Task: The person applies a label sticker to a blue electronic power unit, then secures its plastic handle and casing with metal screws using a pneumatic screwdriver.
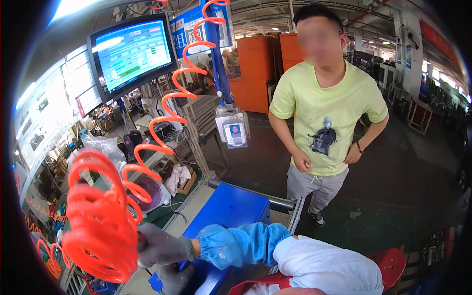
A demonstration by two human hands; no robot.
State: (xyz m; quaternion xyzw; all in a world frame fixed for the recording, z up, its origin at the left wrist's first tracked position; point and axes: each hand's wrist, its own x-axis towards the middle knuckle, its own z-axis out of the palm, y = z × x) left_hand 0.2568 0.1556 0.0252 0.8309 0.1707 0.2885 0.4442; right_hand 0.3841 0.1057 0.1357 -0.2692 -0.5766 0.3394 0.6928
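Note:
My right hand [164, 248], in a grey glove below a light blue sleeve cover [241, 246], reaches across from the right. Its fingers are closed around a dark piece beside the bunched orange coiled hose [101, 221]; the coils hide what this piece is. Just below, my left hand [174, 280], also in a grey glove, shows only in part near the bottom edge. Its fingers are mostly hidden next to a small blue part [156, 282]. Beyond both hands lies a large blue metal box [228, 206] with a flat top and a small round mark.
A person [329, 108] in a yellow-green shirt stands across the bench. A monitor [132, 54] hangs at upper left, with a badge holder [233, 130] on a blue post. A purple round fan [150, 194] and a carton [187, 182] with cloth sit left of the box.

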